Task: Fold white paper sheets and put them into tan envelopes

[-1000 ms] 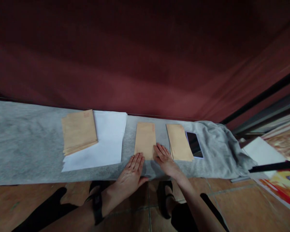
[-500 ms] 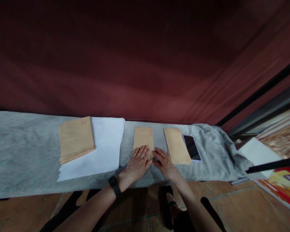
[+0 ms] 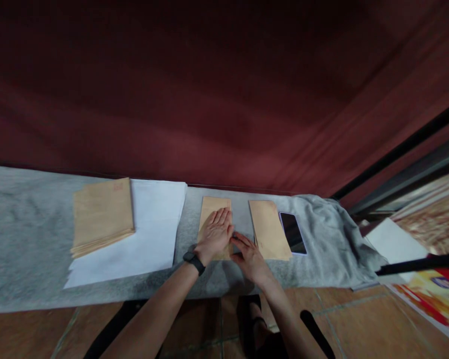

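Currently | middle envelope [image 3: 210, 205] under flat left fingers [image 3: 220, 216] | right fingers [image 3: 244, 240] at edge, grip unclear

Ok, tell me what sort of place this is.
Perhaps a makeshift indoor workspace: brown envelopes lie along a narrow strip of grey cloth, above a tiled floor.
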{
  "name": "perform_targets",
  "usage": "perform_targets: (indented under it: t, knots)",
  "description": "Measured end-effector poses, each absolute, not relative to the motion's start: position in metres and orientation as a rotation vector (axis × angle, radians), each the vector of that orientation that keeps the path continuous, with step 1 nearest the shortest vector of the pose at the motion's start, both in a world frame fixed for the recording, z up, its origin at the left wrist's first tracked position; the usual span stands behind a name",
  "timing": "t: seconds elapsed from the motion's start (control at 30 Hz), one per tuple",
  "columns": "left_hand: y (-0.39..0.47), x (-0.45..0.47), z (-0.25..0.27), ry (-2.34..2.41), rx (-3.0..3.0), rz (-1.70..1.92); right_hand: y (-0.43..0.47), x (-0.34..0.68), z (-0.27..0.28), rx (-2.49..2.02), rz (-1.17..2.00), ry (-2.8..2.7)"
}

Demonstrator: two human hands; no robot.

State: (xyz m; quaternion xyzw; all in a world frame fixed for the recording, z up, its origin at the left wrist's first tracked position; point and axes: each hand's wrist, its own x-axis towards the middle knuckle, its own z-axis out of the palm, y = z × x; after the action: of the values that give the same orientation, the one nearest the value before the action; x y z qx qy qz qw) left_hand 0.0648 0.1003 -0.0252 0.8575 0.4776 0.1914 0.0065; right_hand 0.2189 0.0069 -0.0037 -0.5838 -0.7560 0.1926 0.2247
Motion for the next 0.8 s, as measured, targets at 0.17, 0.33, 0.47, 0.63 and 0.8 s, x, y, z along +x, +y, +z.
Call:
perform_targets:
  t: [0.17, 0.33, 0.47, 0.63, 0.8]
  knots:
    - [0.097, 0.06, -0.028, 1.444, 2.706, 0.577, 0.006, 0.22, -0.007, -1.575, 0.536, -2.058]
    - [0.092, 0.056, -0.025, 1.432, 2.704, 0.514, 0.005, 0.221, -0.008, -1.594, 0.547, -2.045]
    - [0.086, 0.054, -0.022, 1.421, 2.716, 0.513, 0.004, 0.222, -0.004, -1.644, 0.542, -2.049]
    - [0.077, 0.049, -0.018, 1.403, 2.734, 0.5, 0.003, 0.222, -0.004, -1.656, 0.521, -2.044]
    - [0.066, 0.043, -0.016, 1.361, 2.753, 0.436, 0.003, 0.223, -0.01, -1.627, 0.528, -2.013]
